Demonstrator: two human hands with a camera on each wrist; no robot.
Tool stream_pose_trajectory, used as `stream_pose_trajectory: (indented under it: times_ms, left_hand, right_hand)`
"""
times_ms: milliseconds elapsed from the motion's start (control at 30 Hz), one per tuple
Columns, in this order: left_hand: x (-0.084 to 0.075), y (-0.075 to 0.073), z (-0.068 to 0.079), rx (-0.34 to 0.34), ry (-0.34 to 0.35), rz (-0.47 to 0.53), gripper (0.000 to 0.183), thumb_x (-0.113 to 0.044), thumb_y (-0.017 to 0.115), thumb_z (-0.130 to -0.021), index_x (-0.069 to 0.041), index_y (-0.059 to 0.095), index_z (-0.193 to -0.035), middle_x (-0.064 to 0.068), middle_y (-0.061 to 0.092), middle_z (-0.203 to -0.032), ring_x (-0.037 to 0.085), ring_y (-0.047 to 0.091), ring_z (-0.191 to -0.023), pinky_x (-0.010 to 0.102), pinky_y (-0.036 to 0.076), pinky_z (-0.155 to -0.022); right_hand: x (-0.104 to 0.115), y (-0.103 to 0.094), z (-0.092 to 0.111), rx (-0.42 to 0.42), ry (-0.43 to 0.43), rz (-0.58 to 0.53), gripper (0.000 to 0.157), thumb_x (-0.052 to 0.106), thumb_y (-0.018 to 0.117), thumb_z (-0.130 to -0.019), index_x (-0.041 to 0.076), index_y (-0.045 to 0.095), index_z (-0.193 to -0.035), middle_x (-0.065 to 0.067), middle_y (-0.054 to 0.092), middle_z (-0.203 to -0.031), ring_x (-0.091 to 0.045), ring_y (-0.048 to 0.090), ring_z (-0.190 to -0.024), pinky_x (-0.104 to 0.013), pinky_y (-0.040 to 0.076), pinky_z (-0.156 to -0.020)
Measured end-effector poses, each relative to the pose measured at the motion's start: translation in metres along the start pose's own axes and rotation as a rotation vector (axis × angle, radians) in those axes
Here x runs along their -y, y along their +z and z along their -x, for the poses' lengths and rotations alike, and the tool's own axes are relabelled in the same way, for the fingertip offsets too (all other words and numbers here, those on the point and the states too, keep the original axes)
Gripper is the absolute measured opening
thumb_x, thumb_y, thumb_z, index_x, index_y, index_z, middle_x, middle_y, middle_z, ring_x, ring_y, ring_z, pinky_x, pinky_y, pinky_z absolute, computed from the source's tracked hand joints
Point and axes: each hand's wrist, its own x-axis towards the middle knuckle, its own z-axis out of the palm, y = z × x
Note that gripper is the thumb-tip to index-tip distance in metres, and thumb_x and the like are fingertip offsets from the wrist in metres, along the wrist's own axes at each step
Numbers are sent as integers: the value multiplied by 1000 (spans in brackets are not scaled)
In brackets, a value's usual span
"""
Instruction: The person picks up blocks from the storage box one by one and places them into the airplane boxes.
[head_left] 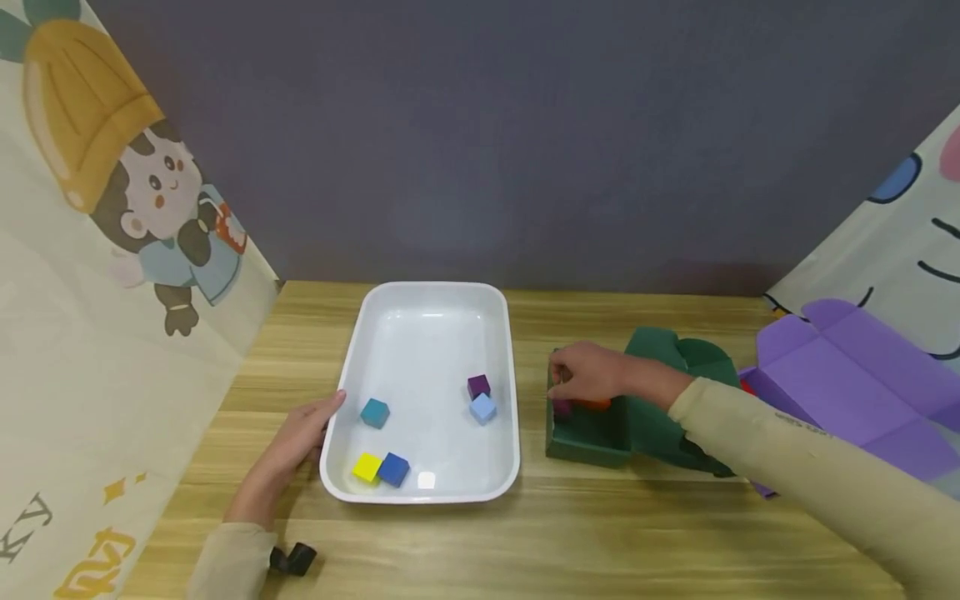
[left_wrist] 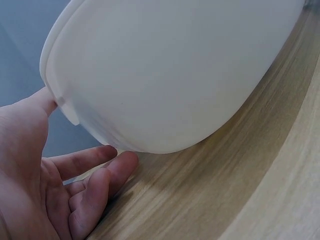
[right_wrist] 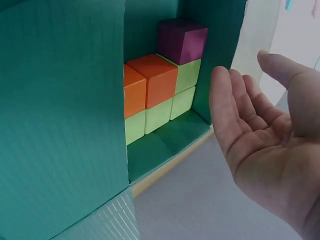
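Note:
My left hand [head_left: 298,432] holds the left side of the white tray [head_left: 420,350], its thumb on the rim and curled fingers by the base. Inside the tray lie a teal cube [head_left: 375,413], a yellow cube [head_left: 367,468] beside a dark blue cube [head_left: 393,470], and a purple cube [head_left: 478,386] against a light blue cube [head_left: 483,408]. My right hand [head_left: 588,371] is over the left wall of the open green box [head_left: 588,452]. In the right wrist view its fingers are loosely bent and hold nothing. The box contains light green cubes [right_wrist: 159,118], orange cubes [right_wrist: 161,80] and a purple cube [right_wrist: 183,42].
The green box's lid [head_left: 660,350] is folded out to the right, partly behind the right forearm. Farther right lies an open purple box [head_left: 847,375] with something red [head_left: 747,387] at its edge. A dark panel [head_left: 480,150] rises behind the wooden table [head_left: 480,550].

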Motion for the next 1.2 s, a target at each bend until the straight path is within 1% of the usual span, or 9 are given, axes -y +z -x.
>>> stream_pose_trajectory:
  times_ms: [200, 400, 500, 633, 800, 967, 1033, 1100, 1200]
  left_hand:
    - [0, 0, 1, 10, 7, -11, 82, -60, 45, -96, 11, 44, -137, 23, 67, -109, 27, 69, -83, 40, 58, -65]
    - [-2, -1, 3, 7, 6, -17, 82, -60, 45, -96, 11, 43, -138, 22, 66, -110, 26, 68, -83, 40, 57, -65]
    - [-2, 0, 3, 2, 5, -16, 82, -60, 44, -96, 10, 44, -138, 22, 67, -109, 26, 68, -82, 40, 57, -65]
    - [-1, 2, 3, 2, 2, -9, 81, -59, 45, -96, 11, 44, -137, 22, 67, -108, 26, 68, -83, 40, 57, -66]
    - [-2, 2, 2, -5, 3, -9, 82, -60, 46, -96, 11, 44, -136, 23, 66, -111, 26, 68, -85, 39, 57, -67]
    - [-4, 1, 2, -5, 6, -11, 82, -60, 46, -96, 11, 44, -137, 23, 65, -112, 26, 68, -85, 40, 57, -67]
    - [-3, 1, 2, -5, 4, -14, 82, -60, 46, -96, 11, 44, -137, 23, 65, -112, 27, 68, -85, 40, 57, -67]
    - [-3, 1, 2, -6, 2, -13, 82, -60, 46, -96, 11, 44, -137, 23, 65, -112, 27, 68, -85, 40, 57, -67]
    - [-2, 1, 2, -10, 2, -17, 82, -60, 46, -96, 10, 44, -137, 23, 66, -111, 27, 68, -84, 40, 57, -66]
  right_hand:
    - [0, 8, -5, 48, 39, 102, 17, 17, 73, -89, 14, 57, -83, 4, 54, -75, -11, 48, -62, -31, 43, -62]
    - [3, 14, -11, 44, 65, 260, 46, 21, 77, -85, 19, 40, -57, 8, 29, -49, -9, 27, -45, -26, 31, -49]
    - [4, 16, -12, 49, 99, 345, 55, 24, 78, -84, 21, 35, -49, 10, 21, -43, -8, 22, -42, -25, 27, -45]
    - [1, 18, -11, 81, 122, 385, 52, 24, 77, -83, 21, 38, -48, 12, 26, -43, -7, 28, -43, -25, 28, -46]
    - [-4, 21, -9, 98, 128, 358, 46, 21, 76, -83, 19, 41, -53, 10, 28, -47, -8, 29, -45, -26, 29, -46]
    - [-6, 19, -7, 85, 85, 369, 34, 6, 79, -75, 17, 50, -60, 9, 41, -56, -9, 37, -52, -27, 34, -47]
    - [-7, 20, -6, 70, 67, 386, 36, 3, 78, -74, 18, 49, -59, 10, 42, -55, -8, 37, -51, -26, 33, -47]
    - [-8, 21, -7, 48, 64, 403, 43, 3, 76, -75, 19, 42, -54, 10, 35, -50, -8, 32, -49, -25, 29, -46]
    - [-11, 22, -8, 36, 88, 417, 49, 12, 78, -79, 20, 38, -51, 10, 31, -47, -8, 32, -46, -25, 29, -44]
